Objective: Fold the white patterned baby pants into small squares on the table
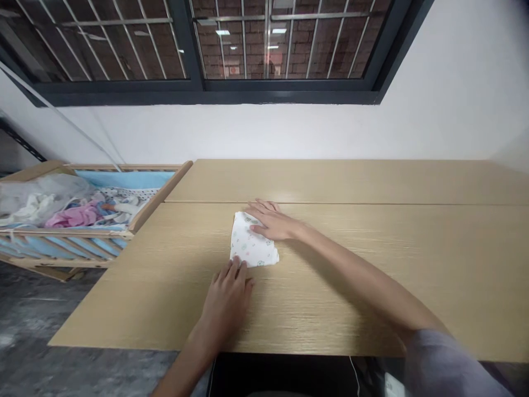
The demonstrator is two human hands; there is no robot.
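Even pressure seemingly suited the patterned cloth [248,247], your right hand [273,221] at one o'clock, left hand [228,296] at seven (both loosely spread).

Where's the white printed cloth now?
In the head view, the white, four-sided printed cloth lies just left of centre on the pale wooden tabletop, the left hand at its near edge, the right hand over its far right part.

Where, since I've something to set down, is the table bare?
Bare table lies right of the right arm, between its seam and the wall, and from cloth to crib. It's crowded at the cloth, where left hand and right hand are.
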